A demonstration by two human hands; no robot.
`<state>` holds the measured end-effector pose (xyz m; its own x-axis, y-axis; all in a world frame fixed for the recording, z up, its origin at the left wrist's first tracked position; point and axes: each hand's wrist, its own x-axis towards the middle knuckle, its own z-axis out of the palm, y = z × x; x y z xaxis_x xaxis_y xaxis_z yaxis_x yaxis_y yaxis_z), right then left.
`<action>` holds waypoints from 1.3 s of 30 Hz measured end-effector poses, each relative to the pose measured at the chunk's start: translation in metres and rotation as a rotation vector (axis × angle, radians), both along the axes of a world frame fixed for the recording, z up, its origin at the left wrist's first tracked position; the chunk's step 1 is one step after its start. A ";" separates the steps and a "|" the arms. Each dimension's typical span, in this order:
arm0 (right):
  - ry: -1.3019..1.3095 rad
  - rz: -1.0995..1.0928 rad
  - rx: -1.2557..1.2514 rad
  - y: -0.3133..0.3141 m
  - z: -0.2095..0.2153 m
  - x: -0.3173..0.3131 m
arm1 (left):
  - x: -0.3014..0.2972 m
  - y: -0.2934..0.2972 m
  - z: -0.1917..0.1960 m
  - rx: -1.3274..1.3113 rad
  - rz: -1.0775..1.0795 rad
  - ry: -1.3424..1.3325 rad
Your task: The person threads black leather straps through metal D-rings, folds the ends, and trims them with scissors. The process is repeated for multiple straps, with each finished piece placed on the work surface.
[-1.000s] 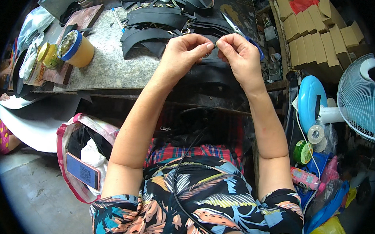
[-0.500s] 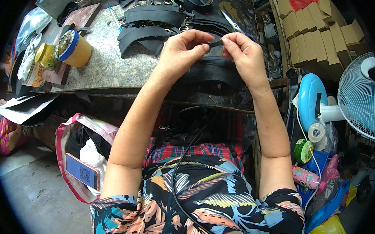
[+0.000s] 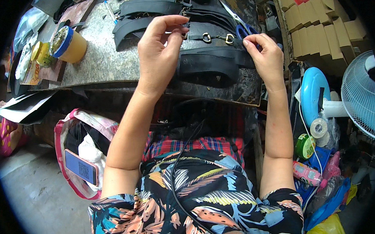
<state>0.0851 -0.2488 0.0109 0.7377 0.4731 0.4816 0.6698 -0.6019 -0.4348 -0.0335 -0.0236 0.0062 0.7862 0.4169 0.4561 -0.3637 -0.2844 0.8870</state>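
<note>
A short black strap (image 3: 196, 37) with brass-coloured metal rings (image 3: 229, 39) stretches between my hands over the table's edge. My left hand (image 3: 156, 51) is closed, thumb and fingertips pinched at the strap's left end. At its other end my right hand (image 3: 268, 60) is closed in a pinch, the gripped part mostly hidden by the fingers. Scissors (image 3: 242, 29) with blue handles lie just beyond my right hand, blades pointing away. Wide black straps (image 3: 210, 67) are piled below the stretched piece, and further curved black straps (image 3: 150, 8) with metal fittings lie beyond my left hand.
A blue-rimmed yellow tub (image 3: 71, 47) and a smaller jar (image 3: 44, 54) stand at the table's left. Folded cardboard boxes (image 3: 318, 29) are stacked at right, above a fan (image 3: 360, 95). A bag (image 3: 63, 166) holding a phone (image 3: 80, 167) sits lower left.
My hands have moved apart, the right one rightward and nearer, the left one leftward and farther. The strap with its rings now shows between them; before, only a short dark piece showed.
</note>
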 end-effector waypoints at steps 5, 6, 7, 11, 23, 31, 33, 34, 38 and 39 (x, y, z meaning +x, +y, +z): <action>0.042 0.011 0.055 -0.005 -0.004 -0.004 | -0.024 0.018 0.008 0.700 0.225 0.035; 0.045 0.005 0.045 -0.006 -0.005 -0.005 | -0.029 0.020 0.009 0.732 0.213 0.076; 0.046 0.003 0.050 -0.006 -0.006 -0.006 | -0.032 0.021 0.009 0.768 0.198 0.087; 0.030 0.005 0.064 -0.006 -0.007 -0.011 | -0.041 0.018 0.006 0.890 0.115 0.125; -0.138 -0.006 0.027 -0.006 0.010 -0.018 | -0.031 0.008 0.002 0.926 0.041 0.104; -0.295 0.066 -0.316 0.007 0.011 0.000 | 0.046 0.011 -0.003 1.298 0.041 0.215; -0.288 0.063 -0.338 0.007 0.009 0.002 | 0.051 0.007 -0.005 1.310 0.073 0.226; -0.304 0.075 -0.331 0.006 0.007 0.002 | 0.053 0.007 -0.004 1.308 0.083 0.232; -0.346 0.090 -0.226 0.003 0.005 0.005 | 0.051 0.010 0.008 1.188 0.057 0.156; -0.352 0.085 -0.178 0.002 0.007 0.004 | 0.049 0.012 0.014 1.148 0.029 0.159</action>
<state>0.0889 -0.2465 0.0175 0.4971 0.6241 0.6028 0.8098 -0.5831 -0.0640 0.0158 -0.0117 0.0200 0.8654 -0.1596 0.4749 -0.2516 -0.9581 0.1366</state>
